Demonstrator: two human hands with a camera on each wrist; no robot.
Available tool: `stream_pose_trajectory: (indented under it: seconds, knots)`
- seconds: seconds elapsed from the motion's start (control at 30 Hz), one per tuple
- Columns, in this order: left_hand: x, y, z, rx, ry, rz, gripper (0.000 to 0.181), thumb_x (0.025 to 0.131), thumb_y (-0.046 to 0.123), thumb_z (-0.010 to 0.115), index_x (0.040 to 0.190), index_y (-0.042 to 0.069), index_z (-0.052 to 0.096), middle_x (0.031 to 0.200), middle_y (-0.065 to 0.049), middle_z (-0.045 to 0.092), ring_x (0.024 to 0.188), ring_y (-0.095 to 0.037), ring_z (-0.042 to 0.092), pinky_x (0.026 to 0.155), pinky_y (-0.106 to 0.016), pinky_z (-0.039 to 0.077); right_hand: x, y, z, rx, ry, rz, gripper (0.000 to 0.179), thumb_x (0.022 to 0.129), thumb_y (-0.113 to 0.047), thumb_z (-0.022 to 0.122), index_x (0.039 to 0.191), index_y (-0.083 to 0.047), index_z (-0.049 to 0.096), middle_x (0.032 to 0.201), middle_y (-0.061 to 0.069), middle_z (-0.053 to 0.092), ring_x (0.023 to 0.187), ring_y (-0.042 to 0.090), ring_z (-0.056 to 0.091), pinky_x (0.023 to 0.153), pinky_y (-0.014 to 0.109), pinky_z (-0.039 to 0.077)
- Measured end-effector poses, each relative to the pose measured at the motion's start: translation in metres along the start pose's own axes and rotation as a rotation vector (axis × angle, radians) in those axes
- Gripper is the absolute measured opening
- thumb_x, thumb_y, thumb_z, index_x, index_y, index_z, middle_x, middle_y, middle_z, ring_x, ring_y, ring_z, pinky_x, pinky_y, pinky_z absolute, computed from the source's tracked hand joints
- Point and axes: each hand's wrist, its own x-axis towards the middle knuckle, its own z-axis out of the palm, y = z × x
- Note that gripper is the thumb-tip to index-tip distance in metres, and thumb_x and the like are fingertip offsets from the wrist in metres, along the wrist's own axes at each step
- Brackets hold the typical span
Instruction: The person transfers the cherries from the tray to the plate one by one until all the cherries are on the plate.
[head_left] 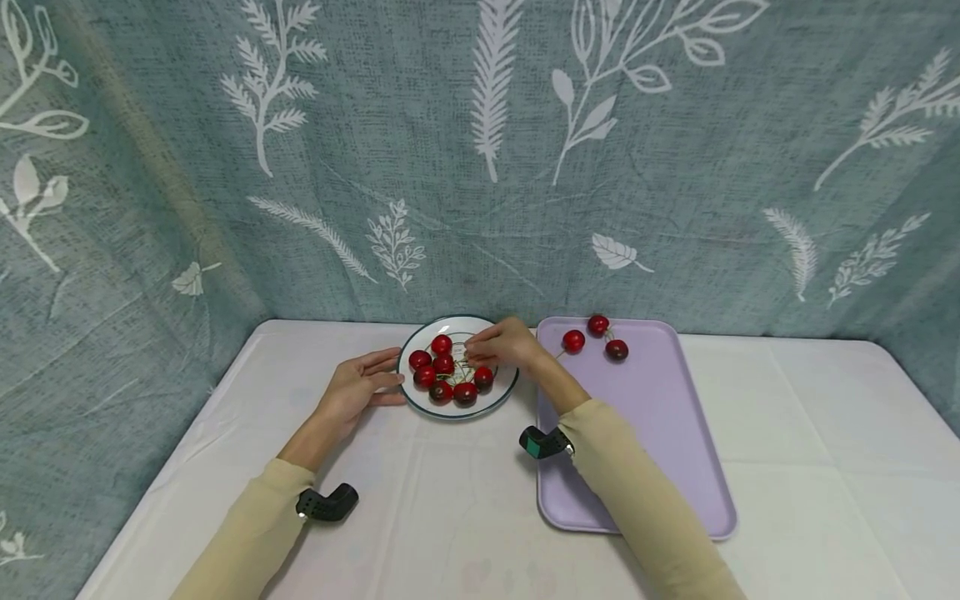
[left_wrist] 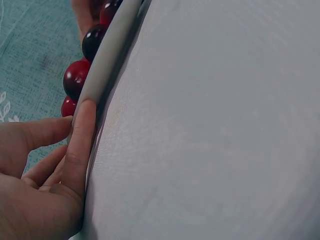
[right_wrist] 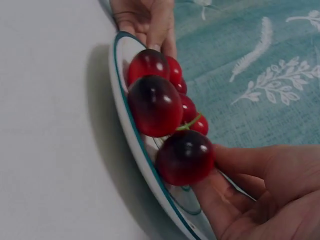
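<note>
A white plate (head_left: 420, 406) with a dark rim holds several red cherries (head_left: 442, 364) with green stems. My left hand (head_left: 355, 387) holds this plate at its left edge; in the left wrist view a thumb (left_wrist: 82, 137) lies along the outer side and another fingertip meets the rim. Over the plate's right part, my right hand (head_left: 510, 343) has its fingers bent together among the stems, pinching the stem of a dark cherry (right_wrist: 185, 157). That cherry hides the fingertips in the right wrist view.
To the right of the plate lies a lilac tray (head_left: 637, 450), its far end bearing a cherry (head_left: 573, 341) and two others (head_left: 617, 350). My right forearm crosses the tray. A patterned blue-green cloth (head_left: 450, 233) hangs behind the white-covered table (head_left: 810, 467).
</note>
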Motion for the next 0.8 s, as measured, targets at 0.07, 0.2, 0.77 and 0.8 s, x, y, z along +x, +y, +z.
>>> stream_pose_trajectory:
  seconds: [0.07, 0.2, 0.77, 0.8]
  knots:
    - [0.0, 0.0, 0.001, 0.0, 0.0, 0.003, 0.057, 0.094, -0.005, 0.056, 0.147, -0.005, 0.037, 0.146, -0.026, 0.042, 0.095, -0.016, 0.068, 0.079, -0.028, 0.062, 0.0, 0.0, 0.001, -0.018, -0.001, -0.001, 0.024, 0.094, 0.003, 0.061, 0.114, 0.016, 0.065, 0.109, 0.028, 0.067, 0.089, 0.025, 0.072, 0.08, 0.03, 0.062]
    - [0.0, 0.001, 0.001, 0.004, -0.003, 0.008, 0.056, 0.094, -0.005, 0.056, 0.147, -0.005, 0.037, 0.146, -0.026, 0.042, 0.096, -0.017, 0.067, 0.079, -0.028, 0.062, -0.002, -0.001, 0.001, -0.048, 0.012, -0.015, 0.025, 0.095, 0.001, 0.061, 0.114, 0.015, 0.065, 0.11, 0.027, 0.068, 0.092, 0.027, 0.071, 0.082, 0.03, 0.062]
    - [-0.001, 0.002, 0.001, -0.005, 0.0, -0.009, 0.057, 0.094, -0.005, 0.055, 0.148, -0.004, 0.036, 0.148, -0.026, 0.039, 0.092, -0.014, 0.067, 0.077, -0.028, 0.062, -0.023, -0.022, -0.048, -0.086, 0.015, -0.102, 0.034, 0.099, -0.006, 0.057, 0.126, 0.014, 0.058, 0.121, 0.03, 0.062, 0.111, 0.04, 0.061, 0.099, 0.045, 0.054]
    - [-0.001, 0.002, 0.0, -0.005, -0.002, -0.01, 0.057, 0.094, -0.005, 0.055, 0.148, -0.004, 0.036, 0.148, -0.026, 0.039, 0.092, -0.013, 0.067, 0.077, -0.027, 0.062, -0.024, -0.023, -0.052, -0.095, 0.021, -0.105, 0.034, 0.099, -0.006, 0.058, 0.126, 0.013, 0.059, 0.12, 0.03, 0.062, 0.112, 0.04, 0.061, 0.099, 0.045, 0.053]
